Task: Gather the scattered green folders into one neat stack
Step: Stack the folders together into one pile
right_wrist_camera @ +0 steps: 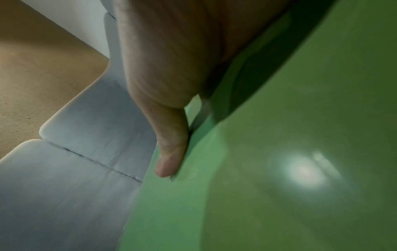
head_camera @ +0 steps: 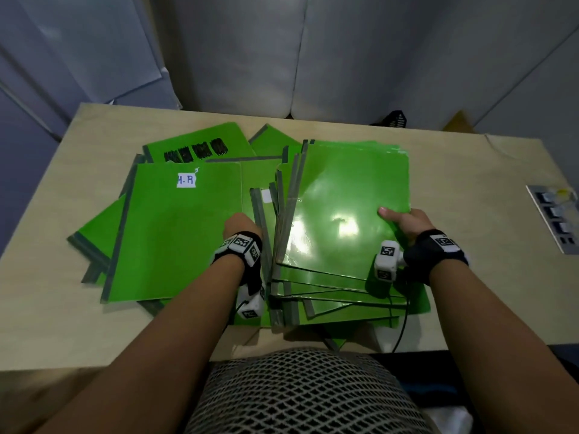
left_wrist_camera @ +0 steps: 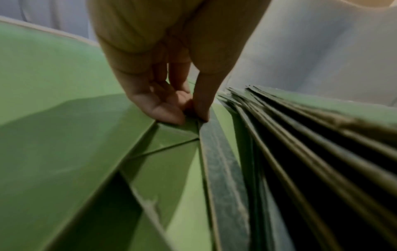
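Several green folders with grey spines lie fanned over the table [head_camera: 47, 308]. My right hand [head_camera: 404, 223] grips the right edge of a tilted bundle of folders [head_camera: 344, 208], thumb [right_wrist_camera: 169, 152] on the glossy top cover [right_wrist_camera: 279, 169], the other fingers hidden beneath. The bundle's spines [left_wrist_camera: 311, 144] fan apart on its left side. My left hand [head_camera: 239, 228] reaches down beside them, and its fingertips [left_wrist_camera: 184, 117] pinch the edge of a flat folder next to a grey spine [left_wrist_camera: 219, 161]. Left of it lie a folder labelled "H.R" [head_camera: 175, 233] and one with black marks [head_camera: 200, 145].
A grey switch panel [head_camera: 554, 220] sits at the table's right edge. White cushions [head_camera: 313, 57] stand behind the table, with a black object [head_camera: 396, 117] at the back edge. A black cable [head_camera: 402, 327] hangs over the folders' near edge.
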The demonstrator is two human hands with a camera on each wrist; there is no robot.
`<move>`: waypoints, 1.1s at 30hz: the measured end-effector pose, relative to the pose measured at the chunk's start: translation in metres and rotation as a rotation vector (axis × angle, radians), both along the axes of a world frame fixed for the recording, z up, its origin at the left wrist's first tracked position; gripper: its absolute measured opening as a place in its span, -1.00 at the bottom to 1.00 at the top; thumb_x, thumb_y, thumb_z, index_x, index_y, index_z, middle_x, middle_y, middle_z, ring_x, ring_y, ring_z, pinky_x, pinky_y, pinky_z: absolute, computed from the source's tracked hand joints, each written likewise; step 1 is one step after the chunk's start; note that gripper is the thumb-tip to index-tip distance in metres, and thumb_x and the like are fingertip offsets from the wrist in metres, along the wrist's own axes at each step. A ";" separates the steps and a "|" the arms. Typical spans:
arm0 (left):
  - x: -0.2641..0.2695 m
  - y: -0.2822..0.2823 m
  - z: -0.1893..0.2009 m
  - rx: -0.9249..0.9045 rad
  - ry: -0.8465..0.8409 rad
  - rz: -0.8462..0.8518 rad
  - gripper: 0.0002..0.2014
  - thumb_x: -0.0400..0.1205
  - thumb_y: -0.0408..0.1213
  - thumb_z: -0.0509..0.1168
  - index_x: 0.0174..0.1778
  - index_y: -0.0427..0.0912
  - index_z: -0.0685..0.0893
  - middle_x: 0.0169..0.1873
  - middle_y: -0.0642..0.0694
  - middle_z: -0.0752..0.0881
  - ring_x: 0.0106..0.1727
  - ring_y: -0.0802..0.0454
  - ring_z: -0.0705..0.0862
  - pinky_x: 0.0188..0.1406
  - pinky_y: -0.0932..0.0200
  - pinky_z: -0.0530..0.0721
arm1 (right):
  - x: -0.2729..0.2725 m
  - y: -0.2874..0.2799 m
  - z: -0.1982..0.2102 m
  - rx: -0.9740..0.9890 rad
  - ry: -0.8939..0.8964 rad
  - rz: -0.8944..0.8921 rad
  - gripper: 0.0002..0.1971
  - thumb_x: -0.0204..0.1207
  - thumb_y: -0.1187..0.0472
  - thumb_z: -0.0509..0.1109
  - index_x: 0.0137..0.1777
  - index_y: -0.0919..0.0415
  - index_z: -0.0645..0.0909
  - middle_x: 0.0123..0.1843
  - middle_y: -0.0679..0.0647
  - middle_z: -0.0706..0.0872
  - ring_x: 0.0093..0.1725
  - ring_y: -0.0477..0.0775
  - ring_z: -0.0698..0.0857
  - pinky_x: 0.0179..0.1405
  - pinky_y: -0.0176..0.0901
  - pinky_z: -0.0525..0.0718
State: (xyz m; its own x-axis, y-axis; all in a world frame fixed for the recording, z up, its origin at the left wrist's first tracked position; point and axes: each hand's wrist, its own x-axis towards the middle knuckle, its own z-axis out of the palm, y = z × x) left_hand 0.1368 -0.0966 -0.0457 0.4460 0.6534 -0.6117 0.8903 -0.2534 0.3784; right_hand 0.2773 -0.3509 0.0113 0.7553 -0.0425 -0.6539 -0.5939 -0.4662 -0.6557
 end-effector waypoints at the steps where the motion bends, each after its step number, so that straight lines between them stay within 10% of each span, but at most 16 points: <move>1: 0.001 0.002 0.001 0.001 -0.017 -0.010 -0.76 0.66 -0.27 0.30 -0.09 -0.44 0.68 0.10 -0.34 0.73 0.14 -0.25 0.72 0.00 0.05 0.65 | -0.001 0.000 0.003 0.001 0.001 -0.001 0.11 0.11 -0.13 0.72 0.59 0.24 0.25 0.50 0.33 0.45 0.33 0.48 0.51 0.11 0.64 0.56; 3: 0.001 0.003 0.002 0.031 -0.040 -0.021 -0.65 0.63 -0.28 0.32 -0.46 -0.33 0.48 -0.19 -0.34 0.68 -0.15 -0.20 0.67 -0.23 0.12 0.58 | -0.002 0.000 0.005 -0.003 0.008 -0.003 0.12 0.06 -0.14 0.74 0.58 0.21 0.28 0.43 0.22 0.48 0.30 0.49 0.52 0.09 0.68 0.55; 7: 0.002 -0.003 -0.003 0.000 -0.114 -0.008 -0.60 0.69 -0.29 0.20 -0.48 -0.29 0.36 -0.36 -0.22 0.57 -0.22 -0.14 0.54 -0.30 0.14 0.46 | -0.007 0.002 0.011 0.020 0.020 -0.027 0.04 0.19 -0.07 0.70 0.60 0.21 0.25 0.56 0.36 0.37 0.36 0.52 0.47 0.05 0.72 0.52; 10: 0.001 -0.004 0.004 -0.055 -0.230 0.085 -0.81 0.72 -0.35 0.11 0.02 -0.43 0.54 0.11 -0.38 0.66 0.04 -0.26 0.66 -0.13 0.00 0.59 | -0.016 0.009 0.021 0.024 0.052 -0.048 -0.05 0.33 0.03 0.64 0.63 0.22 0.19 0.60 0.40 0.30 0.44 0.54 0.41 -0.18 0.53 0.69; 13: -0.012 0.017 0.018 -0.028 -0.295 0.186 -0.58 0.74 -0.41 0.04 0.51 -0.46 0.21 0.32 -0.44 0.57 0.28 -0.35 0.61 0.15 -0.12 0.59 | -0.021 0.018 0.026 0.020 0.053 -0.014 -0.09 0.45 0.04 0.56 0.67 0.22 0.11 0.62 0.41 0.26 0.51 0.49 0.36 -0.49 0.07 0.60; 20: -0.076 0.136 0.018 0.078 -0.170 0.224 -0.64 0.64 -0.25 0.30 0.25 -0.43 0.48 0.11 -0.37 0.63 0.10 -0.34 0.64 0.04 -0.10 0.60 | -0.033 0.044 0.012 -0.103 -0.016 0.066 -0.08 0.38 -0.04 0.60 0.61 0.31 0.22 0.30 0.33 0.53 0.24 0.40 0.56 0.22 0.32 0.58; 23: -0.095 0.150 0.015 0.102 -0.108 0.132 -0.90 0.61 -0.38 0.33 -0.04 -0.35 0.66 -0.06 -0.37 0.65 -0.05 -0.26 0.63 0.03 0.03 0.61 | -0.040 0.046 0.004 -0.148 -0.029 0.083 -0.14 0.46 -0.04 0.54 0.60 0.36 0.23 0.27 0.32 0.56 0.15 0.36 0.56 0.18 0.19 0.56; 26: -0.104 0.155 0.012 0.210 -0.095 0.247 -0.63 0.60 -0.28 0.33 0.30 -0.37 0.64 0.34 -0.39 0.59 0.37 -0.36 0.54 0.40 -0.10 0.51 | -0.046 0.048 0.002 -0.183 -0.029 0.082 -0.20 0.48 -0.06 0.50 0.57 0.34 0.27 0.15 0.24 0.53 0.08 0.33 0.55 0.07 0.18 0.55; 28: -0.108 0.152 0.015 0.193 -0.012 0.352 -0.15 0.47 -0.02 0.48 0.58 -0.34 0.28 0.58 -0.41 0.25 0.59 -0.36 0.22 0.56 -0.21 0.26 | -0.049 0.051 0.003 -0.198 -0.025 0.085 -0.19 0.45 -0.10 0.52 0.55 0.33 0.30 0.09 0.25 0.55 0.03 0.32 0.58 0.06 0.19 0.60; 33: -0.114 0.156 0.015 0.110 -0.016 0.349 0.33 0.28 0.20 0.56 0.68 -0.30 -0.20 0.66 -0.37 0.03 0.67 -0.37 0.05 0.60 -0.30 0.15 | -0.054 0.051 0.002 -0.214 -0.008 0.053 -0.19 0.44 -0.10 0.53 0.51 0.38 0.33 0.07 0.27 0.68 0.03 0.33 0.66 0.01 0.16 0.68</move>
